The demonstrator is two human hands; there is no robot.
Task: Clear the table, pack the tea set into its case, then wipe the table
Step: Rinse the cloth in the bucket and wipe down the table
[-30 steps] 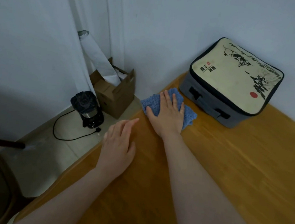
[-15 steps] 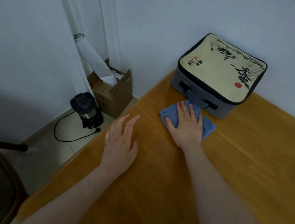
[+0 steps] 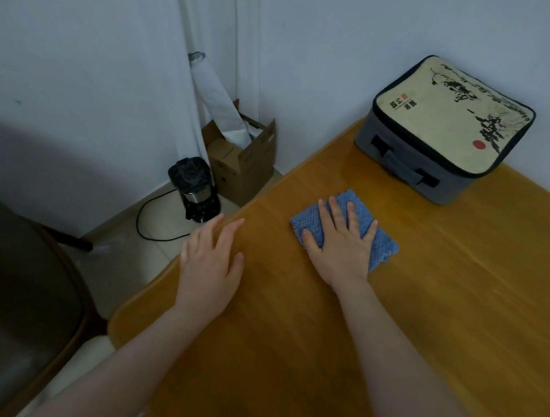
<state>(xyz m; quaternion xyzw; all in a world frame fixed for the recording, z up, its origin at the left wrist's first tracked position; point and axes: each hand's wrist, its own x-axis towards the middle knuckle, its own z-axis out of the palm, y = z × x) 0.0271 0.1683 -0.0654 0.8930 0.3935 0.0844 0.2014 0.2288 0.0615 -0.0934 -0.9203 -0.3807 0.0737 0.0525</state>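
My right hand (image 3: pixel 341 246) lies flat, fingers spread, on a folded blue cloth (image 3: pixel 382 243) and presses it onto the wooden table (image 3: pixel 443 313). The cloth sits a short way in front of the tea set case (image 3: pixel 447 125), which is zipped shut, grey with a cream ink-painted lid, and stands at the table's far corner against the wall. My left hand (image 3: pixel 211 262) rests flat on the table near its left edge, fingers apart, holding nothing.
On the floor to the left stand a black electric kettle (image 3: pixel 193 188) with its cord and an open cardboard box (image 3: pixel 241 160) holding a white roll. A dark chair (image 3: pixel 9 298) is at the lower left. White walls close the corner behind the table.
My right hand has slid the cloth back toward me and away from the case, after first moving from the table's left edge up to the case. My left hand stayed near the left edge.
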